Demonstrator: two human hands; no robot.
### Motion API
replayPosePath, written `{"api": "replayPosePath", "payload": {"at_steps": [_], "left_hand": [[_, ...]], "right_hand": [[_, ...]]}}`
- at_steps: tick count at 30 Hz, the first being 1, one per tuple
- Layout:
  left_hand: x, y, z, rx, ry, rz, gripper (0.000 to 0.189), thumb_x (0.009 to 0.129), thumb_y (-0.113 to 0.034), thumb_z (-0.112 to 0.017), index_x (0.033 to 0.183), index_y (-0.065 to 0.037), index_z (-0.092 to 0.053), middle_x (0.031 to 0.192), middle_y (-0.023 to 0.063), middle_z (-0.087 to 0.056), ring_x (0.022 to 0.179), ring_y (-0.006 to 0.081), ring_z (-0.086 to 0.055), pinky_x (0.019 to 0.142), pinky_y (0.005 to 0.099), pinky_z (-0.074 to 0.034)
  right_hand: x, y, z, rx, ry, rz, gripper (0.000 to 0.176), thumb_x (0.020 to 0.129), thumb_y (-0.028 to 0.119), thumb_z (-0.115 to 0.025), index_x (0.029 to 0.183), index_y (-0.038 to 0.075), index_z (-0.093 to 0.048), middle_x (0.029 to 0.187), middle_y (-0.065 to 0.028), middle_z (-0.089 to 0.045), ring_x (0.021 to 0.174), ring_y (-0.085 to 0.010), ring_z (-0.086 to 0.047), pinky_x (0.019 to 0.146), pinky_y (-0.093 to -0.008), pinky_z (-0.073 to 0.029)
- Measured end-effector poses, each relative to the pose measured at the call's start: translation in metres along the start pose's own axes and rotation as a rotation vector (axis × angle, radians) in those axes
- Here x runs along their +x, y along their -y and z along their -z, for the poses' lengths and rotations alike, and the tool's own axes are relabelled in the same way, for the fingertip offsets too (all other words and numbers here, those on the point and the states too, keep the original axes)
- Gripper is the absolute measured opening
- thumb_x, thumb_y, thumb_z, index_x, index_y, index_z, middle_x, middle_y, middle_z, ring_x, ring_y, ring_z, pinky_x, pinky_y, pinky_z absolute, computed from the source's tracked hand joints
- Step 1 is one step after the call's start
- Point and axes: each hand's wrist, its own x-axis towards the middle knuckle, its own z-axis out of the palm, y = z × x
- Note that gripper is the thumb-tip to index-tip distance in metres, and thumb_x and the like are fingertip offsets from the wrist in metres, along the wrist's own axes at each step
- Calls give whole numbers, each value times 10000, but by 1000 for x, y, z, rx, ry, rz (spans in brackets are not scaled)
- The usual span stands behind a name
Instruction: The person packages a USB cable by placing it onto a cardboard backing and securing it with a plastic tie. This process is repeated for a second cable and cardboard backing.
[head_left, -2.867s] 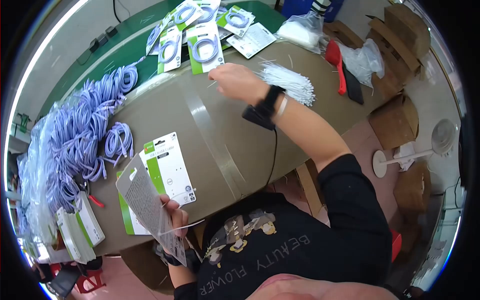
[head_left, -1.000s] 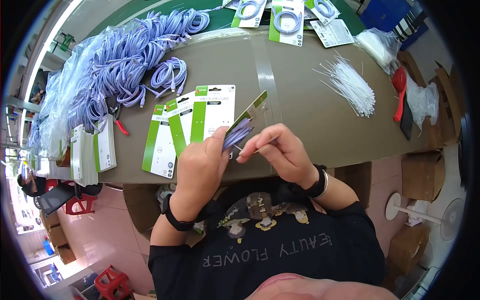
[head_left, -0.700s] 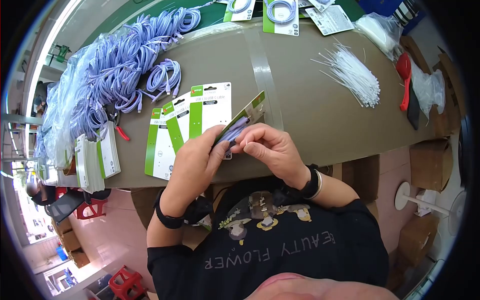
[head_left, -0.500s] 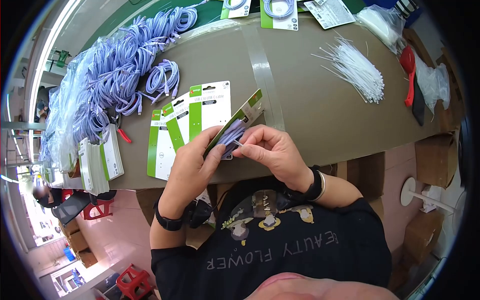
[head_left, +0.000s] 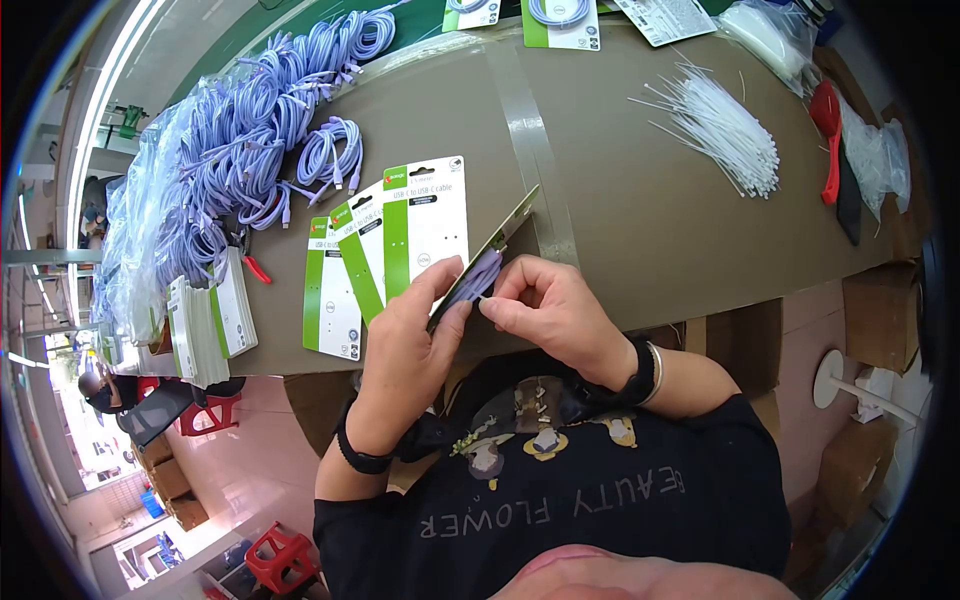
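Observation:
My left hand [head_left: 408, 335] is closed round a green and white packaging card [head_left: 515, 217], held tilted, nearly edge-on to me. A coiled lilac USB-C cable [head_left: 482, 274] lies against the card's right face, under my left thumb. My right hand [head_left: 560, 312] is closed in a pinch at the coil, on the end of a thin white cable tie; the fingers mostly hide it. Just behind my left hand, several flat cards [head_left: 428, 215] overlap on the table. A loose pile of white cable ties [head_left: 725, 135] lies at the right.
Bundled lilac cables [head_left: 245, 140] heap up at the left, with a single coil [head_left: 330, 155] beside them. Stacked cards [head_left: 205, 325] stand at the left edge near red-handled cutters [head_left: 257, 270]. A red-handled tool [head_left: 828, 140] and plastic bags [head_left: 765, 40] lie far right.
The card in my left hand has turned more edge-on, and both hands have shifted slightly right in view. The pale strip at my right fingertips shows less now.

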Motion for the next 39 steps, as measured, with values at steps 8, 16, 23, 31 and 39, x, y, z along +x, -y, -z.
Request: {"api": "replayPosePath", "payload": {"at_steps": [8,16,23,31,39], "left_hand": [[-5,-6,-8,11,-77,19,360,842,-57,-638,1195,-52,-569,1006,167,-657,881,339,-621,766,398,-489],[-7,-7,-10,82,-68,-43,368,823,-48,-645,1183,-54,-570,978,154,-654,857,329,-611,753,387,-483],[-12,-8,-11,322,-83,-205,377,799,-20,-643,1170,-17,-576,987,152,-659,869,295,-632,721,349,-461],[-14,-9,-8,653,-171,-533,343,803,-37,-583,1141,18,-589,1079,142,-663,995,224,-653,712,334,-435],[-14,-15,0,676,-119,-567,334,797,-48,-585,1123,19,-606,1065,152,-669,1002,224,-654,669,322,-427]], "right_hand": [[1,-7,-2,-17,-28,40,133,885,97,-661,846,12,-567,793,-13,-599,712,-50,-552,626,-196,-451],[2,-6,-7,1,-52,66,144,884,99,-666,837,14,-560,794,-20,-599,711,-73,-563,658,-210,-481],[2,-3,-4,-172,-106,123,186,849,120,-712,816,26,-555,793,-32,-601,720,-90,-568,631,-226,-466],[-1,61,6,-1098,-120,1029,153,790,93,-712,786,40,-569,813,-85,-603,753,-245,-588,665,-313,-447],[32,61,-8,-1047,103,832,87,803,53,-657,862,32,-598,907,-98,-616,838,-290,-574,729,-367,-459]]}}
